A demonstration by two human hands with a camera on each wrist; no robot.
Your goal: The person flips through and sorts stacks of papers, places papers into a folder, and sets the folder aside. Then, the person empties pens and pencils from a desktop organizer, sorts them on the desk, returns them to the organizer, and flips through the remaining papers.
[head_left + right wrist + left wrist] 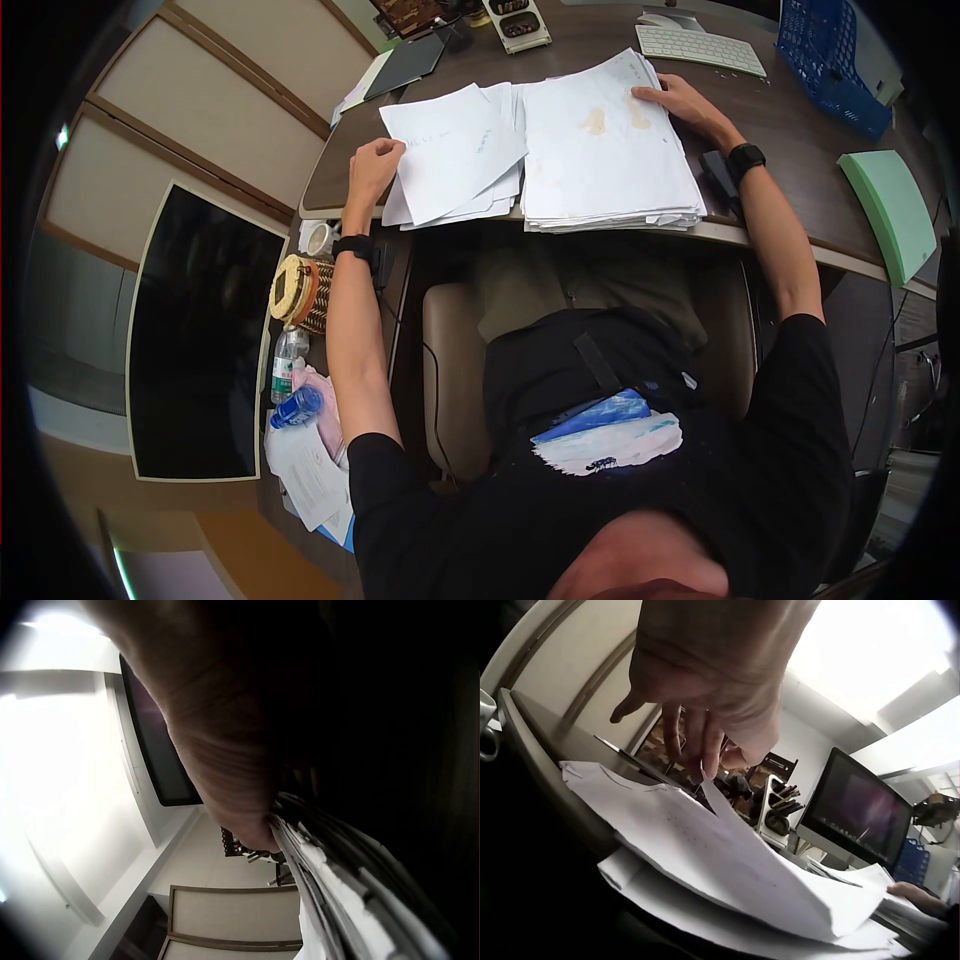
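Note:
In the head view my left hand [374, 168] is at the left edge of a loose pile of white paper, pinching a sheet [455, 150] between thumb and fingertips. The left wrist view shows the lifted corner of that sheet [718, 801] at the fingertips, bowed above the other sheets [630, 877]. A thicker paper stack [610, 160] with brownish stains on its top sheet lies to the right. My right hand [690, 105] grips its upper right edge, thumb on top. In the right wrist view the stack's layered edges [337, 900] run out from under the hand.
A keyboard [700, 50], a blue plastic basket [835, 65] and a green box-like object [890, 215] stand right of the stack. A white pen holder [518, 25] and a dark folder [408, 68] lie at the back. Left are a mug [320, 240], a woven basket [300, 292] and bottles [290, 365].

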